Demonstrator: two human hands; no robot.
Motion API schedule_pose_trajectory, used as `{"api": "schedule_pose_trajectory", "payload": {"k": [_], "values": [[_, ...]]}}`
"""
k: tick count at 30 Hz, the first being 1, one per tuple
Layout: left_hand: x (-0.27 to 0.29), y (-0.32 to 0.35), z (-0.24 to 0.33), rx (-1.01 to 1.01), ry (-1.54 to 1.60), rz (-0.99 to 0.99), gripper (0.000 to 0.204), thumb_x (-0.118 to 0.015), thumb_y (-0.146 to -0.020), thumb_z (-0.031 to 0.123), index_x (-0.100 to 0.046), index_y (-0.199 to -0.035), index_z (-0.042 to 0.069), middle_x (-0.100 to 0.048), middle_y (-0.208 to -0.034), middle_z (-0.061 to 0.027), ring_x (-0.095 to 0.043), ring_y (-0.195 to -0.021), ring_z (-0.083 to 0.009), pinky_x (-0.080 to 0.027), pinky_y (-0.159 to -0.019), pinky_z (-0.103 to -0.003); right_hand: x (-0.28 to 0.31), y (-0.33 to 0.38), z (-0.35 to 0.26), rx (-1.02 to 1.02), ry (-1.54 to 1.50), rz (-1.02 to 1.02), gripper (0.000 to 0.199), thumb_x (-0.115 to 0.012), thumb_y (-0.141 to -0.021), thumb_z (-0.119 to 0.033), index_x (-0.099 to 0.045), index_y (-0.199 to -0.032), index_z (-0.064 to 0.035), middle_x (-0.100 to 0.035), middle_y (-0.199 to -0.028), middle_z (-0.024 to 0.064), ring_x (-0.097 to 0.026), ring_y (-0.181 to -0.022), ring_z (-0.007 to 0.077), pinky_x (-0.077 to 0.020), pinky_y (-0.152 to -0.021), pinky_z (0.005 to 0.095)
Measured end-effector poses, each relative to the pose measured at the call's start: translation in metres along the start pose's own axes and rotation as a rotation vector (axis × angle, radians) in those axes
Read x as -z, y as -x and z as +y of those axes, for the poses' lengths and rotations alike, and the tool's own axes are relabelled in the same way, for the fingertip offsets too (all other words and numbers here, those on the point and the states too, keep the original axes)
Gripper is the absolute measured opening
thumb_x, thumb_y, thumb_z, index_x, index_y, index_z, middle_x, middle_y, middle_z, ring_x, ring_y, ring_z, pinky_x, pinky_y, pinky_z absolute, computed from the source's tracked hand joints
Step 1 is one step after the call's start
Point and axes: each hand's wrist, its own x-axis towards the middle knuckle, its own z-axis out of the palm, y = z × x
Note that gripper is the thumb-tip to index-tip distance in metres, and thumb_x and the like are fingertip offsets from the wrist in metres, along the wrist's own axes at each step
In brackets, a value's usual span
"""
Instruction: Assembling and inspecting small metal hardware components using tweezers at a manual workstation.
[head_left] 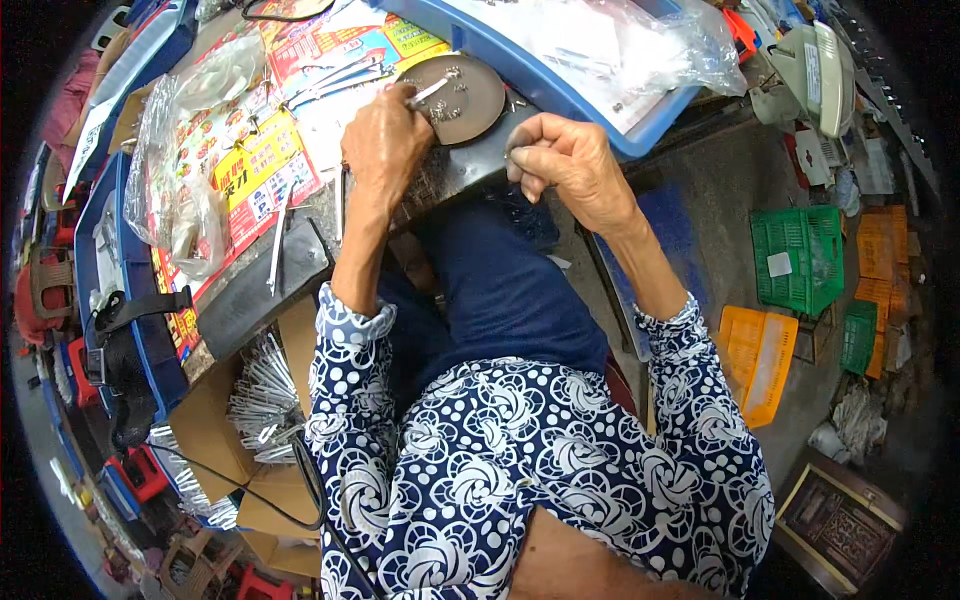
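My left hand (385, 140) is closed round a slim white strip (431, 92), whose end sticks out over a round dark dish (474, 124) at the table's edge. Several tiny metal parts (453, 76) lie scattered in that dish. My right hand (572, 165) hovers just right of the dish, thumb and forefinger pressed together. What sits in that pinch is too small to make out. Left of the dish, a bundle of similar slim strips (335, 78) rests on printed paper sheets (255, 165). Another white strip (281, 238) lies near the table's front edge.
A blue tray (640, 141) with plastic bags stands behind the right hand. Crumpled clear plastic (205, 235) covers the left of the table. Below it, a cardboard box (212, 445) holds many white strips. Green (797, 262) and orange (757, 362) crates stand on the floor at right.
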Motion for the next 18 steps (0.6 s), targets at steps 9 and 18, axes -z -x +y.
{"api": "schedule_pose_trajectory", "payload": {"k": [9, 18], "values": [[0.009, 0.004, -0.011, -0.050, 0.171, -0.033, 0.024, -0.050, -0.072, 0.019, -0.062, -0.091, 0.009, -0.060, -0.071, -0.0156, -0.059, -0.064, -0.0295, -0.046, -0.061, -0.037, -0.001, -0.013, 0.006, 0.076, -0.066, 0.027, 0.013, -0.051, -0.079, -0.006, -0.052, -0.085, 0.0046, -0.054, -0.066, 0.0072, -0.047, -0.053, 0.0067, -0.0413, -0.048, 0.0187], [-0.007, -0.005, -0.017, -0.235, 0.007, -0.060, 0.032, -0.051, -0.068, 0.014, -0.058, -0.098, 0.009, -0.059, -0.081, -0.0195, -0.058, -0.076, -0.0328, -0.045, -0.069, -0.039, -0.007, -0.014, 0.020, 0.025, -0.102, -0.004, 0.013, -0.051, -0.079, -0.007, -0.053, -0.087, 0.0039, -0.055, -0.070, 0.0075, -0.047, -0.054, 0.0060, -0.0417, -0.047, 0.0182]]}}
